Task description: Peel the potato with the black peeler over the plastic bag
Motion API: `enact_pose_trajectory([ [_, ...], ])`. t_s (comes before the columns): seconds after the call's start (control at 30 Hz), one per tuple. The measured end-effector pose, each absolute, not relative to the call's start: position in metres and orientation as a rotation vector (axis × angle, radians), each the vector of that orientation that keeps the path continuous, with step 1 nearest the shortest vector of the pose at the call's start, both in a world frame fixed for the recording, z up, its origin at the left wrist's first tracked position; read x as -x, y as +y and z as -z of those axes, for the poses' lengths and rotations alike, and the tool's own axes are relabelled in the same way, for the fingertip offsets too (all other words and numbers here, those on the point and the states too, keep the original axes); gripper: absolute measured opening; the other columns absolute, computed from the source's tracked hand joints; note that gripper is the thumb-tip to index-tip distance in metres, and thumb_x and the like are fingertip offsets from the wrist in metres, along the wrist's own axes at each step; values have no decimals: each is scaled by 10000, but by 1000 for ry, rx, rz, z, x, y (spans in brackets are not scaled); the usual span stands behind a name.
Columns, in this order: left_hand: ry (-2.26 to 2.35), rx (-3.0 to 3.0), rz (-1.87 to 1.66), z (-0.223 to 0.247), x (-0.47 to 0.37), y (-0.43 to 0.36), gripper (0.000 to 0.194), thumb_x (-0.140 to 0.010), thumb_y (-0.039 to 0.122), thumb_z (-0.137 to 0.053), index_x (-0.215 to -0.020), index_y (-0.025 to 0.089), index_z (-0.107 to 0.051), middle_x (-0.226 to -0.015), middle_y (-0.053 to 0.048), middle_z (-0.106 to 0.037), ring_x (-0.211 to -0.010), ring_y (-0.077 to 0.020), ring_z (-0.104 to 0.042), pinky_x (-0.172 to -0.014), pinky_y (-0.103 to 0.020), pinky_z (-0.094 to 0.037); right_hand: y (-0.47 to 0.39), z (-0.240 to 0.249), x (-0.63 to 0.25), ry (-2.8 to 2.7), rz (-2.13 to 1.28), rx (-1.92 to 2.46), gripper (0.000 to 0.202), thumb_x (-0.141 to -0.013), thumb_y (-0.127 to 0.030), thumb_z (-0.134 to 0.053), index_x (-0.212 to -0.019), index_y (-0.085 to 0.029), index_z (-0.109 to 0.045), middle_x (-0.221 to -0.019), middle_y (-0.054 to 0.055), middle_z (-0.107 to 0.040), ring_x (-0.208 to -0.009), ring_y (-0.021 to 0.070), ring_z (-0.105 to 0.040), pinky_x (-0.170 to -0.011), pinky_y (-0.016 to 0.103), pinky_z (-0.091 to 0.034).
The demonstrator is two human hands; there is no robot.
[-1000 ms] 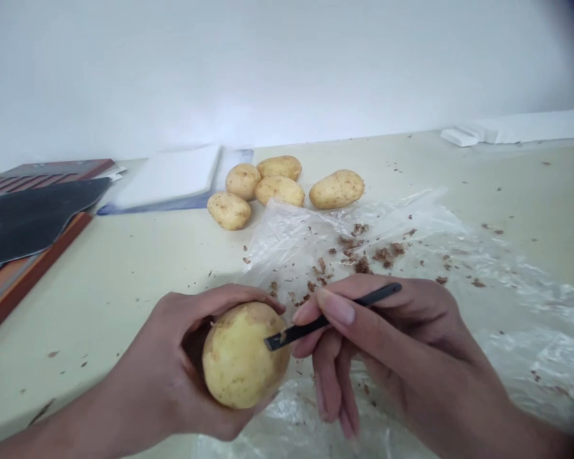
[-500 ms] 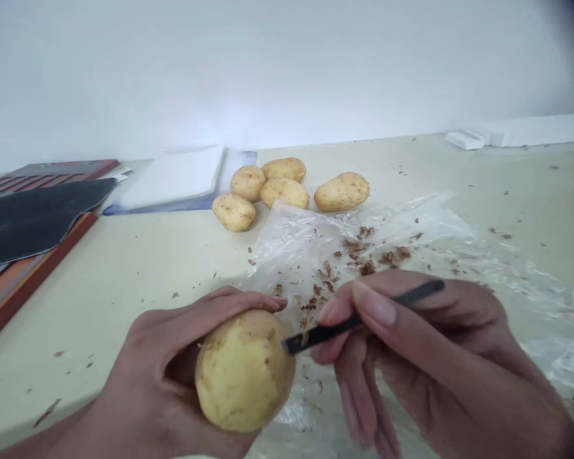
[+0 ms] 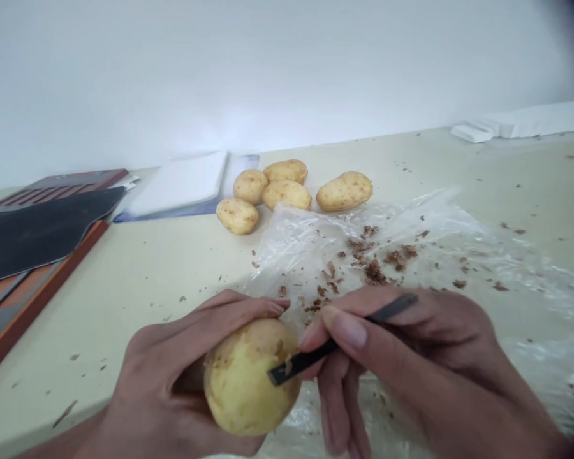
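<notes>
My left hand (image 3: 172, 376) is wrapped round a potato (image 3: 243, 389), its fingers over the top and thumb below. The near face of this potato is pale yellow and bare of skin, with brownish skin left at the upper edge. Between the thumb and fingers of my right hand (image 3: 402, 370) is a thin, dark, flat-ended scraping tool (image 3: 310, 357). Its tip lies over the potato's bare face, with a bit of peel stuck near the end. Whether the tip presses on the flesh I cannot tell.
Several unpeeled potatoes (image 3: 287, 194) lie beyond my hands. A crumpled clear plastic sheet (image 3: 440, 223) carries brown peel scraps (image 3: 375, 271). At left stands a red-brown slatted frame (image 3: 76, 261) under a black mat (image 3: 43, 226). White pads (image 3: 182, 182) lie at the back, and white packets (image 3: 530, 121) at back right.
My right hand has moved left and slightly down, bringing the tool tip from the potato's right edge over its bare face. The view has tilted slightly.
</notes>
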State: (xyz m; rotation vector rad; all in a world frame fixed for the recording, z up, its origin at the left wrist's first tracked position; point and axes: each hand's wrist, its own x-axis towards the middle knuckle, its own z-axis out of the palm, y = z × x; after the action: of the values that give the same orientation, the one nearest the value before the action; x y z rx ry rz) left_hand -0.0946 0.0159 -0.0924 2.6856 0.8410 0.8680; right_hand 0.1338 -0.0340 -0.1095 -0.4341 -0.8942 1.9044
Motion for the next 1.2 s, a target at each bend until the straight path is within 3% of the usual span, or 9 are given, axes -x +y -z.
enact_pose_trajectory([
  [0.13, 826, -2730, -861, 91, 94, 16, 672, -697, 628, -885, -1170, 198, -677, -1077, 90, -757, -915, 90, -733, -876, 122, -541, -29, 109, -139, -944, -1666, 639, 429, -1033, -476, -690, -1008, -48, -679, -793, 69, -631, -655, 39, -658, -616, 16, -569],
  [0.33, 812, -2740, -890, 90, 96, 16, 642, -751, 616, -854, -1212, 216, -654, -1062, 101, -757, -914, 99, -729, -902, 113, -550, -34, 106, -137, -916, -1886, 425, 409, -1055, -496, -655, -1077, -88, -646, -809, 29, -642, -663, 9, -657, -640, -1, -572],
  [0.47, 874, -2786, -866, 90, 98, 14, 685, -689, 622, -892, -1198, 225, -664, -1095, 105, -756, -891, 89, -732, -887, 118, -545, -32, 108, -138, -914, -1733, 565, 406, -1029, -454, -698, -1021, -48, -676, -793, 57, -633, -658, 29, -657, -615, 14, -572],
  [0.67, 871, -2784, -823, 99, 102, 11, 656, -808, 703, -765, -1265, 245, -652, -1158, 95, -749, -973, 111, -732, -938, 138, -521, -35, 108, -139, -909, -1923, 401, 397, -1024, -476, -696, -1072, -86, -639, -809, 25, -643, -669, 14, -662, -642, -5, -576],
  [0.83, 927, -2784, -819, 99, 106, 9, 671, -777, 720, -787, -1259, 266, -676, -1173, 100, -738, -977, 127, -718, -1026, 148, -489, -32, 110, -143, -904, -1756, 562, 393, -1011, -454, -720, -1003, -63, -680, -784, 41, -629, -648, 31, -652, -607, 21, -571],
  [1.07, 894, -2820, -826, 97, 106, 11, 641, -813, 712, -757, -1235, 236, -682, -1137, 86, -754, -941, 100, -735, -942, 135, -519, -34, 112, -140, -898, -1877, 474, 360, -1010, -432, -713, -1054, -78, -668, -784, 31, -632, -664, 24, -661, -637, 7, -577],
  [1.2, 944, -2704, -868, 106, 109, 6, 739, -721, 751, -812, -1283, 285, -698, -1187, 61, -747, -941, 60, -741, -915, 92, -563, -32, 110, -142, -900, -1838, 494, 365, -1029, -452, -697, -1062, -88, -686, -801, 35, -637, -653, 20, -653, -624, 10, -569],
])
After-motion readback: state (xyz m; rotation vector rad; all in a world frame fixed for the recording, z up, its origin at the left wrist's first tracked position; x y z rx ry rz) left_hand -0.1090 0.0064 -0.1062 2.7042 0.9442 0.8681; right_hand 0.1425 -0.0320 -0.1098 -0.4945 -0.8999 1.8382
